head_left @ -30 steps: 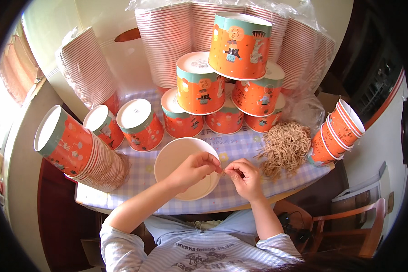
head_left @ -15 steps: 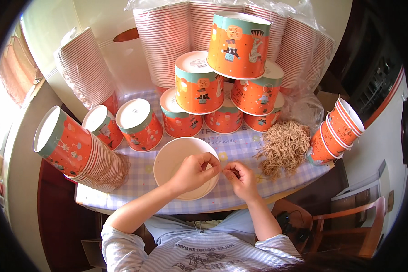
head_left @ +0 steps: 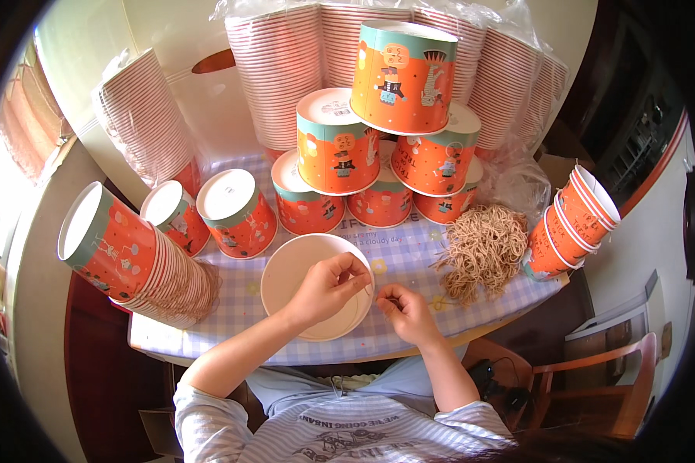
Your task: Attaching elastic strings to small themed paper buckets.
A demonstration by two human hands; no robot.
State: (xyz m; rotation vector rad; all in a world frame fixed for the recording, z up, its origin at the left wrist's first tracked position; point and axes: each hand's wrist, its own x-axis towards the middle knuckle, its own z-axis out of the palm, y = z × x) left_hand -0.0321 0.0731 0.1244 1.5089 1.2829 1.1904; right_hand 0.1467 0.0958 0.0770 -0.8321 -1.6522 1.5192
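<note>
A large paper bucket (head_left: 282,289) stands in front of me with its opening up and its pale inside showing. Over that opening is my left hand (head_left: 332,289), thumb and forefinger pinched together. My right hand (head_left: 406,315) is closed in a pinch just outside the bucket's right rim. Between the fingertips is a small gap; anything held in them is too fine to make out. A heap of tan cord (head_left: 486,251) lies to the right of my right hand.
Upturned orange-and-green buckets form a pyramid (head_left: 337,158) behind. At left are a nested stack (head_left: 120,247) with tan cords and two upturned buckets (head_left: 238,220). Tilted nested buckets (head_left: 567,228) stand at right. Plastic-wrapped stacks (head_left: 274,73) line the back of the checked cloth (head_left: 239,339).
My fingertips, close together before, have drawn slightly apart. The right hand has shifted a little toward me, and the left fingers have moved a little left. The bucket stays in place.
</note>
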